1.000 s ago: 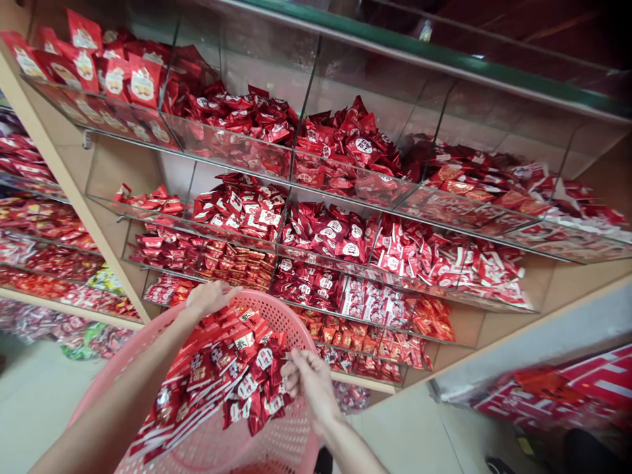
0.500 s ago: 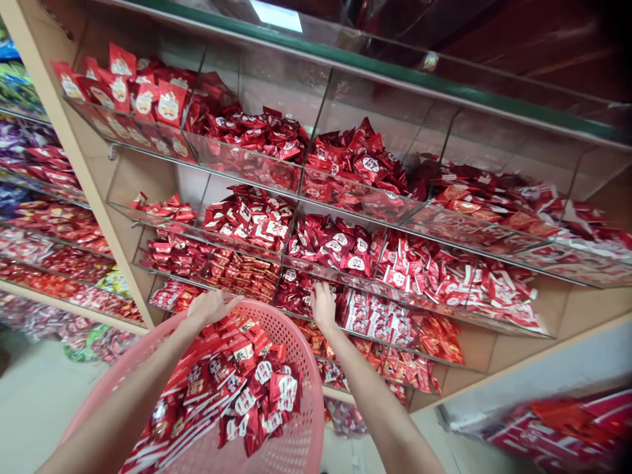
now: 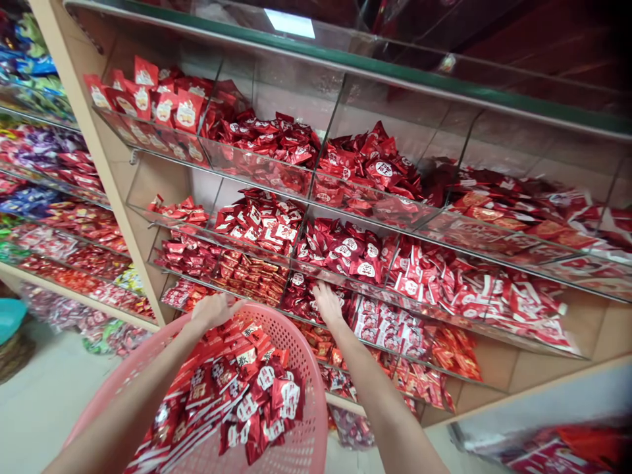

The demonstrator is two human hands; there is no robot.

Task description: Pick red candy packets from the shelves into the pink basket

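A pink perforated plastic basket (image 3: 309,395) fills the lower left, holding a heap of red wrapped snack packets (image 3: 232,382). My left hand (image 3: 214,311) is closed over its far rim, near the shelf. My right hand (image 3: 326,303) reaches into a low compartment of small dark red packets (image 3: 300,295). Its fingers bend down among these packets, and the fingertips are partly hidden, so what they hold cannot be made out.
A tiered wooden shelf with clear front panels (image 3: 247,158) holds red packets in several rows. A second shelf unit (image 3: 69,217) with colourful sweets stands left. A turquoise basin (image 3: 10,317) sits at the left edge. Red packaging (image 3: 557,451) lies at the lower right.
The view has shifted, so the shelves appear further right and more of the left unit shows. My right hand has tilted down into the dark red packets; my left stays on the rim.
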